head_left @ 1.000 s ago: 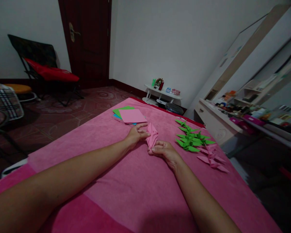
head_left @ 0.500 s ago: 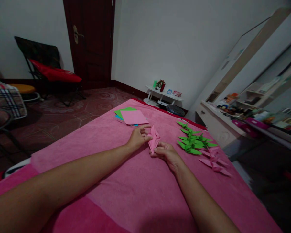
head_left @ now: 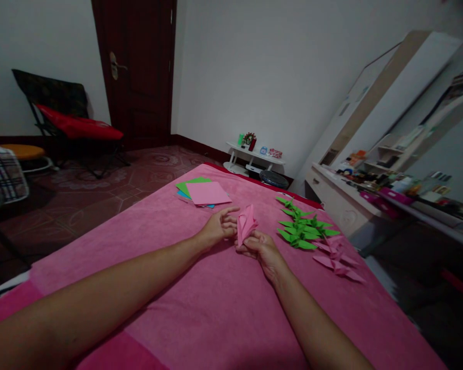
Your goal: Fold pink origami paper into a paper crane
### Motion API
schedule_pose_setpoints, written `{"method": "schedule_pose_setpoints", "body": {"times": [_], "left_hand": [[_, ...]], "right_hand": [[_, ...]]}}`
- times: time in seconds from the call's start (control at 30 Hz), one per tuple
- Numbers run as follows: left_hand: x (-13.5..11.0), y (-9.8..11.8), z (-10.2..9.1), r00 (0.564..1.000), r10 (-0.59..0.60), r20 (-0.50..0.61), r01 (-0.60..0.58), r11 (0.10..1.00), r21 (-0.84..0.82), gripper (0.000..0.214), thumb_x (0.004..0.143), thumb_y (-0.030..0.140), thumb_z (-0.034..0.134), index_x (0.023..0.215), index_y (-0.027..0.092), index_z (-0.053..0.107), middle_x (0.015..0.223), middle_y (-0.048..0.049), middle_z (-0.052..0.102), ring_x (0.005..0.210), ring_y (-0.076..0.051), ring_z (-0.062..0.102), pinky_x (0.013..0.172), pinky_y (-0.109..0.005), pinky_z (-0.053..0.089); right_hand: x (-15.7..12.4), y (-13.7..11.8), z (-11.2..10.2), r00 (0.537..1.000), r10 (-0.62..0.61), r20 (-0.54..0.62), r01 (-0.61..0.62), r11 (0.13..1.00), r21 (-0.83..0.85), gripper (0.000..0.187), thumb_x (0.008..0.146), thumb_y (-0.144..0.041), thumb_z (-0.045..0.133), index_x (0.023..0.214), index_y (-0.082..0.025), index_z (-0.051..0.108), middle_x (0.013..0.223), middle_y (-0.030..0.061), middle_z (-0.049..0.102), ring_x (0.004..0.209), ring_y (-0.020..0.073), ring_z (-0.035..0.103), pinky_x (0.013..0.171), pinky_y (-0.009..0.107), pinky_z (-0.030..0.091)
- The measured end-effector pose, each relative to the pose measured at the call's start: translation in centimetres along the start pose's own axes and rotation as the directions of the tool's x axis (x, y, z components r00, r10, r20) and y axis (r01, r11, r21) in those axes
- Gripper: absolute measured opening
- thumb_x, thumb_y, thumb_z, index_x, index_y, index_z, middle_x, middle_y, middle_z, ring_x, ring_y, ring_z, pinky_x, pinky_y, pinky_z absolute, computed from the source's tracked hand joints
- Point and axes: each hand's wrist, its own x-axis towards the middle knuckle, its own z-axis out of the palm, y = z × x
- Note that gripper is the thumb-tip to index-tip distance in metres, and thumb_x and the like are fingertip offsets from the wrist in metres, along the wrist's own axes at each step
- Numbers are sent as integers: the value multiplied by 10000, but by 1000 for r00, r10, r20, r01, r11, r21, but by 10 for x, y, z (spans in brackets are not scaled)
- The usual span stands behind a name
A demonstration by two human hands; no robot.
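Observation:
A piece of pink origami paper (head_left: pixel 246 223), folded into a narrow pointed shape with layered flaps, stands tilted above the pink cover. My right hand (head_left: pixel 263 251) pinches its lower end between thumb and fingers. Just left of the paper is my left hand (head_left: pixel 216 227), its fingers apart and loosely bent, their tips close to the paper's left edge. Whether those tips touch it I cannot tell. Beyond the left hand lies a stack of square paper sheets (head_left: pixel 208 193), pink on top with green and blue beneath.
Several folded green paper cranes (head_left: pixel 299 231) lie to the right, with folded pink paper cranes (head_left: pixel 337 259) beside them. A dresser (head_left: pixel 339 192) crowded with small items borders the right side. Farther back are a low white shelf (head_left: pixel 254 154), a door (head_left: pixel 139 77) and a folding chair (head_left: pixel 73 126).
My left hand has let go of the pink paper and its fingers have opened. The paper has turned a little in my right hand. The camera view has shifted slightly.

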Motion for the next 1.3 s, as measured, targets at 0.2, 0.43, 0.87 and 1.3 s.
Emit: {"method": "schedule_pose_setpoints", "body": {"times": [0.2, 0.43, 0.87, 1.3], "left_hand": [[-1, 2, 2, 1000, -4, -12, 4, 1000, 16, 665, 634, 153, 695, 1244, 167, 431, 875, -35, 596, 597, -99, 581, 500, -202, 400], [-1, 1, 4, 999, 12, -42, -10, 999, 41, 643, 618, 198, 726, 1204, 131, 469, 748, 11, 569, 516, -83, 554, 503, -224, 440], [0, -2, 4, 994, -78, -74, 88, 985, 150, 675, 576, 179, 740, 1189, 84, 474, 620, 39, 560, 451, -71, 514, 459, -200, 420], [-2, 0, 6, 993, -106, -59, 115, 977, 177, 731, 555, 179, 767, 1213, 95, 459, 652, 29, 566, 501, -79, 537, 495, -194, 403]], "right_hand": [[-2, -1, 5, 999, -22, -27, 22, 1000, -11, 385, 558, -234, 742, 918, -129, 654, 759, 82, 726, 589, 170, 677, 629, 266, 535], [-3, 2, 9, 998, -65, -23, 64, 998, -14, 308, 559, -210, 706, 845, -133, 622, 697, 50, 712, 548, 151, 660, 628, 264, 540], [5, -2, -4, 708, -683, -180, 408, 604, -685, 279, 661, -323, 655, 910, -197, 675, 1142, 107, 556, 980, 229, 582, 779, 337, 502], [8, -8, -15, 824, -504, -261, 359, 818, -449, 314, 688, -446, 626, 569, -161, 573, 585, 9, 548, 628, 162, 511, 539, 244, 363]]}}
